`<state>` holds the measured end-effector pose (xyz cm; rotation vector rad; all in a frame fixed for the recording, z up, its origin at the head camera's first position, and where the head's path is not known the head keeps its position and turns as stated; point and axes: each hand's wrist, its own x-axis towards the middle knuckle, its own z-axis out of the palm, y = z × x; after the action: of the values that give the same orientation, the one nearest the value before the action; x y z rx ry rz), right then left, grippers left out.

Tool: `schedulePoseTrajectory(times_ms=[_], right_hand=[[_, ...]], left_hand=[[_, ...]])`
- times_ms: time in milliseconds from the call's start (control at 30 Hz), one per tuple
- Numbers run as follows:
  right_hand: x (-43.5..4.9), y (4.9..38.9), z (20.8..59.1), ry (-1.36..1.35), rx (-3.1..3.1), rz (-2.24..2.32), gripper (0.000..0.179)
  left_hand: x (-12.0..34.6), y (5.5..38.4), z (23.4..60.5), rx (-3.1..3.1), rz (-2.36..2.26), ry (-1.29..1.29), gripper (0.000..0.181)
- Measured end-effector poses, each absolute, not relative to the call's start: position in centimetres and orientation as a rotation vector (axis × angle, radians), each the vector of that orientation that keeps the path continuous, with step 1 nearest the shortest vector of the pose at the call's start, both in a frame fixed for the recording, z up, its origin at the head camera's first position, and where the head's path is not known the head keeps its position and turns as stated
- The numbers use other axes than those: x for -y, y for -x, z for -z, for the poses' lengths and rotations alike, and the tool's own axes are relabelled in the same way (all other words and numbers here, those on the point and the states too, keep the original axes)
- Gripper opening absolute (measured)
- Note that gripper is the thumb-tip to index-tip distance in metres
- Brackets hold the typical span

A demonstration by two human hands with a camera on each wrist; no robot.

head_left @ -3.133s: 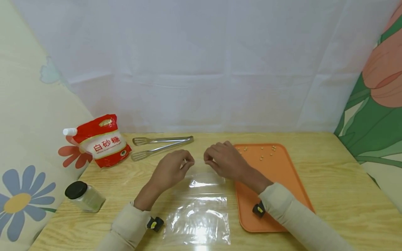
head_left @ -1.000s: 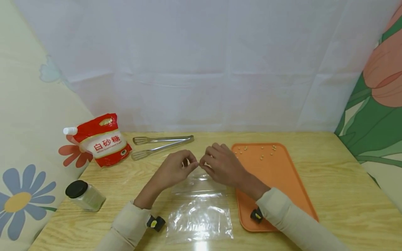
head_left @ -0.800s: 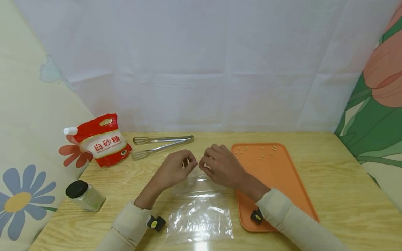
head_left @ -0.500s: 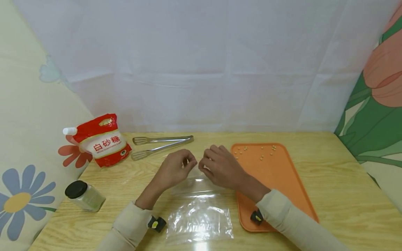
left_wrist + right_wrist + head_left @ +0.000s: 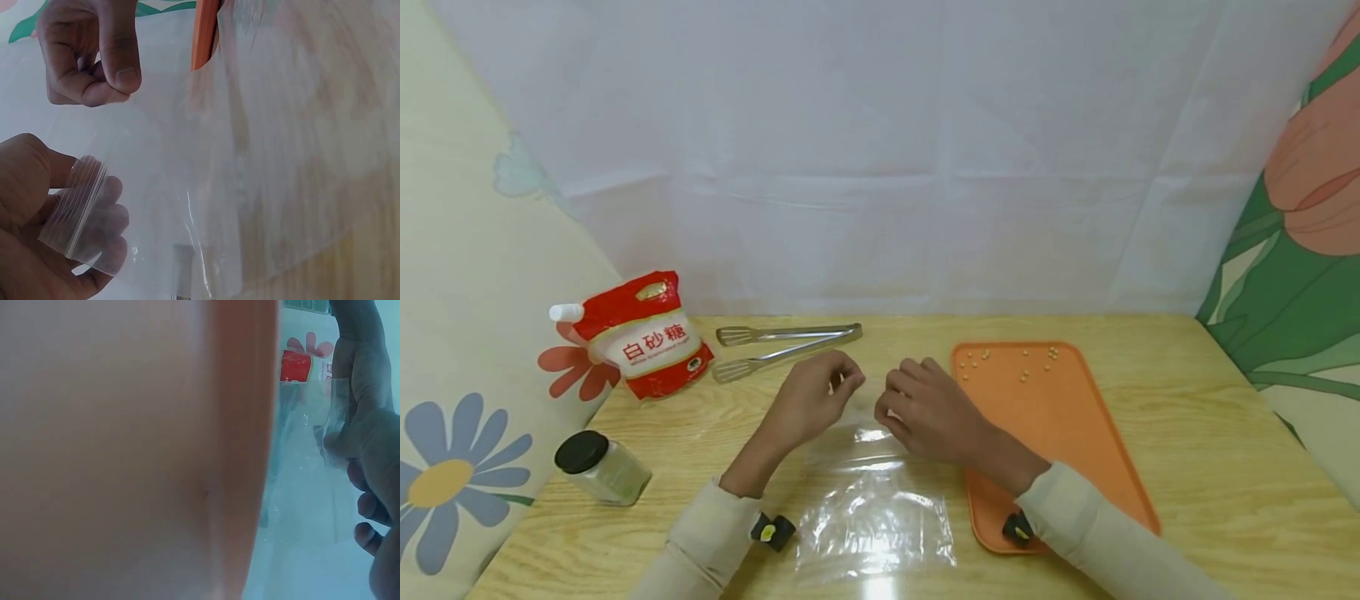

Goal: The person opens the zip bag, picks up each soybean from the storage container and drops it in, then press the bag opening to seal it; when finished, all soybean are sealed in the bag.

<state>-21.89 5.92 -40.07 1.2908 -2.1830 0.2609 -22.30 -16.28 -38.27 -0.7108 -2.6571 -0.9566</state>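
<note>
In the head view my left hand (image 5: 812, 398) and right hand (image 5: 934, 414) are raised over the table's middle, fingertips a small gap apart. Between them they hold a clear zip bag (image 5: 162, 169) by its mouth. The left wrist view has my left hand's fingers around the ribbed zip strip (image 5: 78, 209), seen through the film. Thumb and forefinger of the right hand pinch the opposite part of the mouth. The bag looks empty and hangs toward the table. More clear plastic (image 5: 876, 525), wrinkled and shiny, lies flat on the near side.
An orange tray (image 5: 1037, 433) with several small pale round bits (image 5: 1053, 354) lies right, under the right forearm. Metal tongs (image 5: 797, 335) rest behind the left hand. A red bag of white sugar (image 5: 651, 342) and a black-lidded jar (image 5: 606, 477) stand left.
A second ago the fingertips of both hands nearly met. Now the left hand is slightly farther left and the right hand a little nearer the body, widening the gap.
</note>
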Motion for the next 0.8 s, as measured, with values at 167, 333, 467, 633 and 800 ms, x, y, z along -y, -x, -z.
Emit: schedulePoseTrajectory(times_ms=[167,333,467,633,800], right_hand=[[-6.1,21.5,40.1,-1.297,2.189,-0.257,0.004],[-6.2,21.0,39.8,-1.306,2.197,-0.23,0.005],[-6.2,20.8,39.2,-1.317,2.189,-0.207,0.005],[-6.1,20.5,38.7,-1.327,2.196,-0.173,0.006],[-5.9,19.9,38.2,-1.342,2.228,-0.118,0.006]], left_hand=[[16.3,22.5,38.3,2.652,0.958,0.717,0.004],[16.4,22.6,38.5,2.656,0.953,0.68,0.005],[16.4,22.6,38.6,2.647,0.953,0.632,0.004],[16.5,22.7,38.5,2.631,0.953,0.621,0.004],[16.5,22.8,38.5,2.63,0.945,0.612,0.006]])
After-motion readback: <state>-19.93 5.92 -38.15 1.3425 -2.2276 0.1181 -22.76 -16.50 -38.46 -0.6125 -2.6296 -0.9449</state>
